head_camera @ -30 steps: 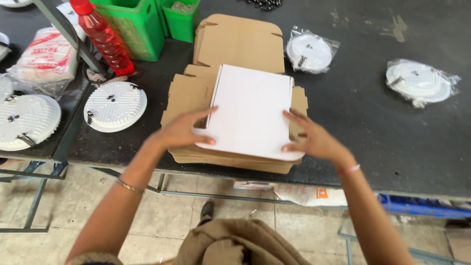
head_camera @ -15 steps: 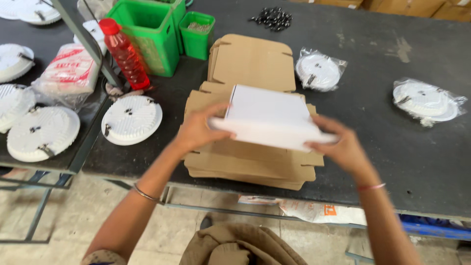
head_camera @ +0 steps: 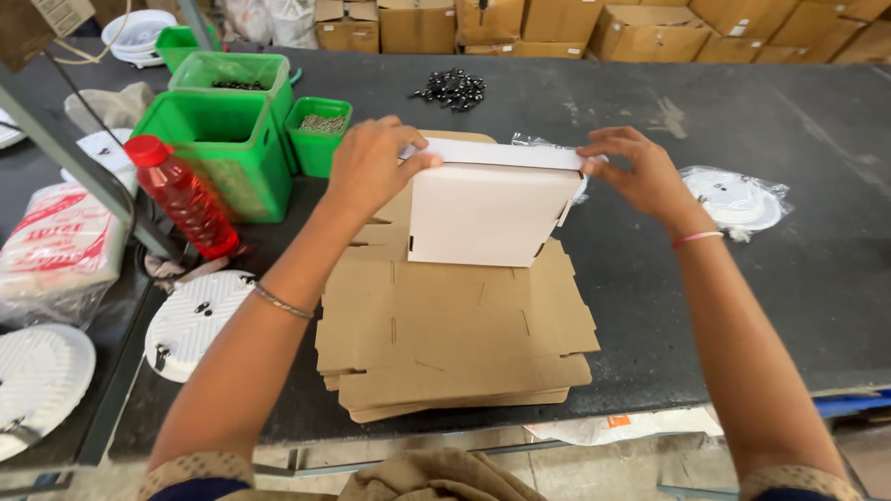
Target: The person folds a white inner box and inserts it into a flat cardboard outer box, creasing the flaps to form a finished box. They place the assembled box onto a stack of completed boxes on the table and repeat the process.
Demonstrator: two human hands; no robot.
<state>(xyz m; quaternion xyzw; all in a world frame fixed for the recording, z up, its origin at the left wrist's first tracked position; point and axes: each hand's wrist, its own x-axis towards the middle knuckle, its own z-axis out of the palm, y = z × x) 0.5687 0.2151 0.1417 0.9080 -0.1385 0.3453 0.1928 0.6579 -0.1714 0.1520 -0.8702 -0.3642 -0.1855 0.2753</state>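
Over the flat cardboard stack (head_camera: pixel 445 325), left hand (head_camera: pixel 371 167) and right hand (head_camera: pixel 640 172) both grip a white box (head_camera: pixel 487 209) upright by its top edge; looks mid-fold, closing flaps likely follows.

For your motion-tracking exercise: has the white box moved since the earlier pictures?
Yes. The white box lay flat on the stack of brown cardboard blanks; now both hands hold it tipped upright, its lower edge on the stack's far part.
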